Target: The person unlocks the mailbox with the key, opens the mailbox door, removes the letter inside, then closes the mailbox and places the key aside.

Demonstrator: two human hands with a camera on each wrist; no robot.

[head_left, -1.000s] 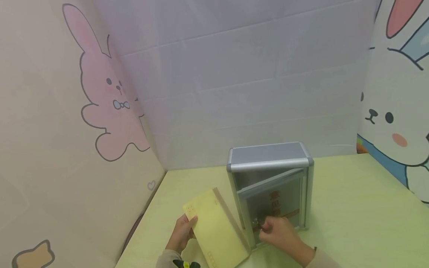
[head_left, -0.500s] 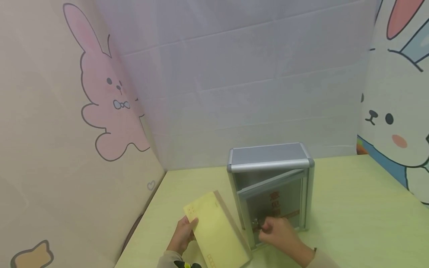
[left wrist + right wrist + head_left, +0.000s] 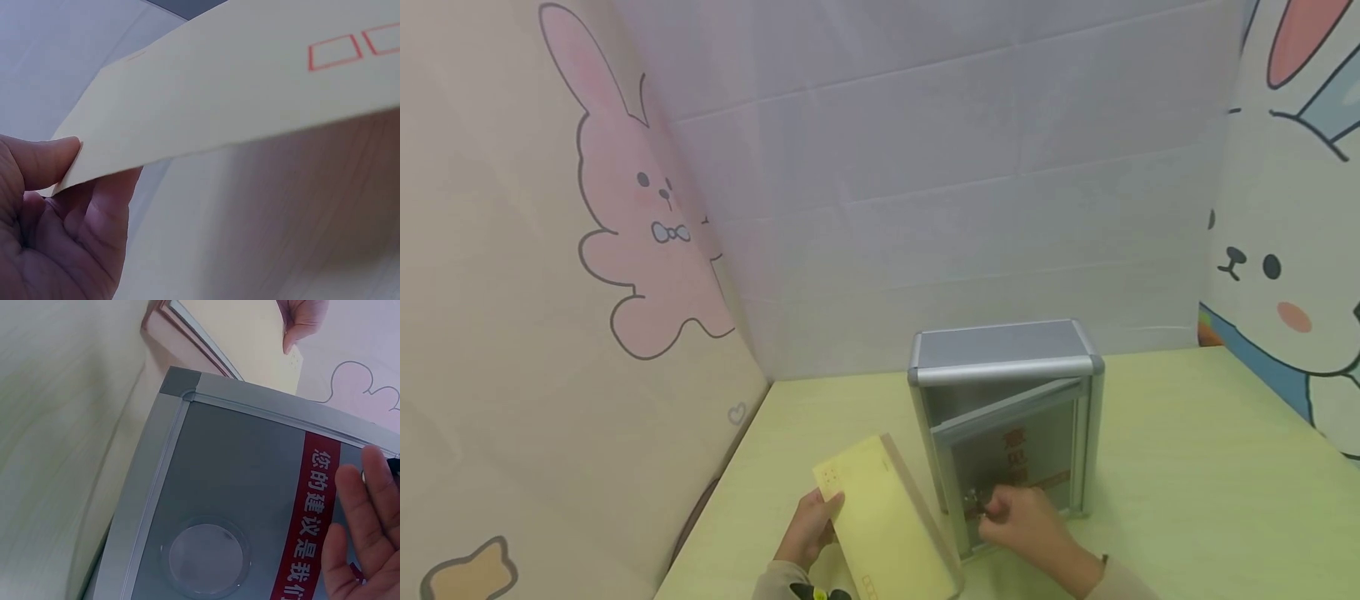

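Note:
My left hand (image 3: 808, 525) pinches a small stack of envelopes by its left edge, thumb on top and fingers beneath. A yellow envelope (image 3: 887, 521) with printed red boxes lies uppermost; brown and pale edges show under it in the right wrist view. The stack slants beside a grey metal suggestion box (image 3: 1007, 344), whose front door (image 3: 1045, 433) stands ajar at its left side. My right hand (image 3: 1026, 525) has its fingers curled at the lock (image 3: 972, 493) on the door, gripping what looks like a black-headed key (image 3: 394, 465). The fingers mostly hide it.
The box stands on a pale yellow-green table (image 3: 1195, 450). A round transparent disc (image 3: 206, 557) and a red strip with white characters (image 3: 306, 506) mark the door. Behind hangs a pale cloth wall (image 3: 880, 208), with cartoon-printed walls at both sides.
The upper end of the envelope stack has dropped slightly, and my left hand has shifted a little to the right. My right hand, the door and the box look unmoved.

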